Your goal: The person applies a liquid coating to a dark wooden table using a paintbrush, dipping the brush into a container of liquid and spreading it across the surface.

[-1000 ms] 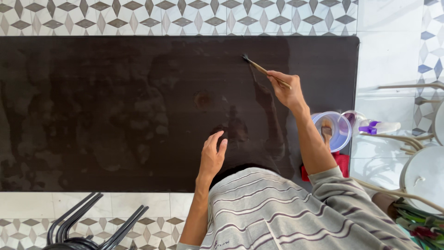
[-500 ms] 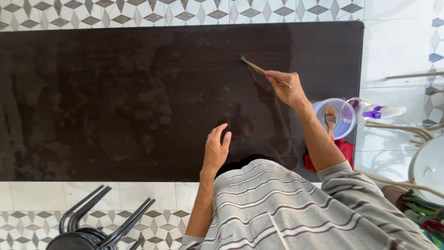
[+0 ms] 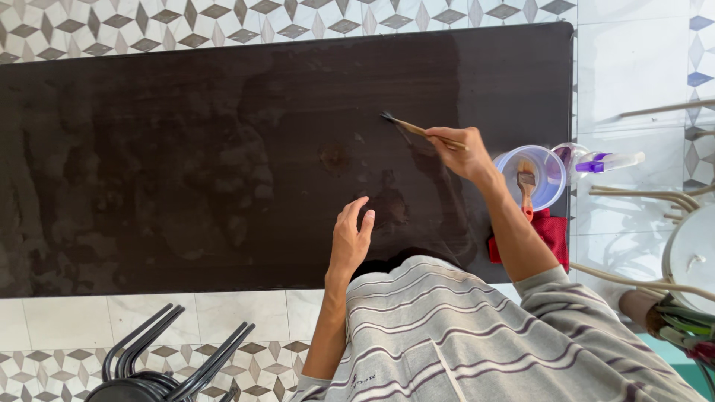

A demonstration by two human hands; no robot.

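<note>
Right hand (image 3: 460,152) pinches a thin brush (image 3: 414,127) over the glossy dark tabletop (image 3: 186,149) — the left hand (image 3: 350,238), fingers loosely spread, could smear it.

Single head-worn view, looking steeply down, fairly near, over dark tabletop (image 3: 186,149)

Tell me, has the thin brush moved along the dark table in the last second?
Yes. The brush tip has drawn back from the table's far edge toward the person.
</note>
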